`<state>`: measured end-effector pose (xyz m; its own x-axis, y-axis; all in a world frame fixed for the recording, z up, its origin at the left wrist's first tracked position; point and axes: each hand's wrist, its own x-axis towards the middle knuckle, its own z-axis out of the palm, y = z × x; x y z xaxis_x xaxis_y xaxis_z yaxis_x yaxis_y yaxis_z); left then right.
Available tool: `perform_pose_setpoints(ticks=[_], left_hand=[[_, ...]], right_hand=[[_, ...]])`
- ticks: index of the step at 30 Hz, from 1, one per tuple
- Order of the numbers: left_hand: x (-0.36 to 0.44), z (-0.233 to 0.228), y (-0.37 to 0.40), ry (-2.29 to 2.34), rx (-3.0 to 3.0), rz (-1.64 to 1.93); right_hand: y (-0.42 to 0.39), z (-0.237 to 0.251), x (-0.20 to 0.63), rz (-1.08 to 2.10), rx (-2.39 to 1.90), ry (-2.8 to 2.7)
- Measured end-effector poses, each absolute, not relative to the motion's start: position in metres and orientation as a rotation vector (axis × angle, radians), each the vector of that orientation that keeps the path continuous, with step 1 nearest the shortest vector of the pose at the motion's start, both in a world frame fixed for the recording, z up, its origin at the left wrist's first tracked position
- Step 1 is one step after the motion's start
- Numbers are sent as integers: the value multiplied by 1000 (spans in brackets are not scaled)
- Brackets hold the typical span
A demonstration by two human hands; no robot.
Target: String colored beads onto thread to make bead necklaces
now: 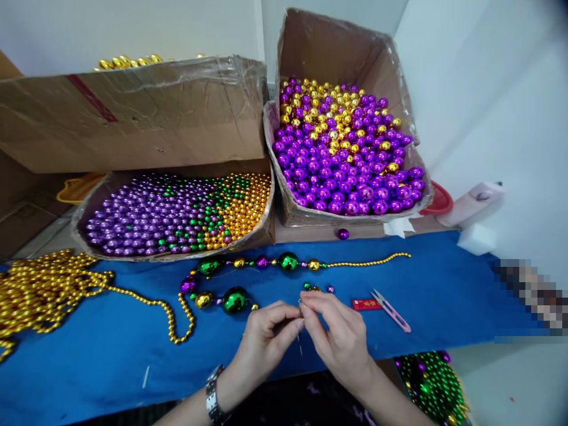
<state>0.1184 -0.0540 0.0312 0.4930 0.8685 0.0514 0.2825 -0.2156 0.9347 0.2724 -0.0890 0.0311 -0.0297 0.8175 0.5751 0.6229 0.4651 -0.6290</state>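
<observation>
My left hand (269, 332) and my right hand (336, 331) meet fingertip to fingertip at the front of the blue cloth. Both are pinched closed. A thin needle-like piece (300, 344) points down from between them; whatever else the fingertips hold is too small to make out. Just beyond the hands lies a beaded strand with large green beads (234, 300), gold and purple beads, and a tail of small gold beads (370, 261). A few loose small beads, one of them purple (331, 289), sit behind my right fingers.
Pink-handled thread snips (393, 312) and a red packet (364, 304) lie to the right. Gold bead chains (42, 290) are heaped at left. Behind stand a low box (266, 228) and a tall box (341, 41) of beads. One purple bead (343, 234) rests before the tall box.
</observation>
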Motion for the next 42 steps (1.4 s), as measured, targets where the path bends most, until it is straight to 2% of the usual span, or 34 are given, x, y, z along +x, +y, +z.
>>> perform_pose_setpoints(ticks=[11, 19, 23, 25, 29, 31, 33, 35, 37, 42], left_hand=[[113, 38, -49, 912, 2273, 799], [116, 37, -48, 969, 2750, 508], [112, 34, -43, 979, 2761, 452], [105, 31, -39, 1008, 2762, 439], [98, 28, -31, 1066, 2775, 294], [102, 28, -30, 1038, 2788, 212], [110, 30, -30, 976, 2807, 148], [119, 32, -32, 909, 2828, 101], [126, 34, -34, 858, 2838, 64], [143, 48, -21, 697, 2742, 75]], right_hand=[[-88, 43, 278, 431, -1328, -1691], [-85, 44, 271, 418, -1441, -1688], [-84, 50, 306, 433, -1466, -1597], [-86, 51, 342, 315, -1578, -1517], [-90, 48, 406, -498, -1999, -1353], [-93, 44, 408, -683, -2011, -1437], [-96, 39, 388, -539, -1846, -1696], [-98, 31, 357, -211, -1595, -2021], [-101, 21, 331, -23, -1498, -2149], [-107, 0, 326, 84, -1515, -2207]])
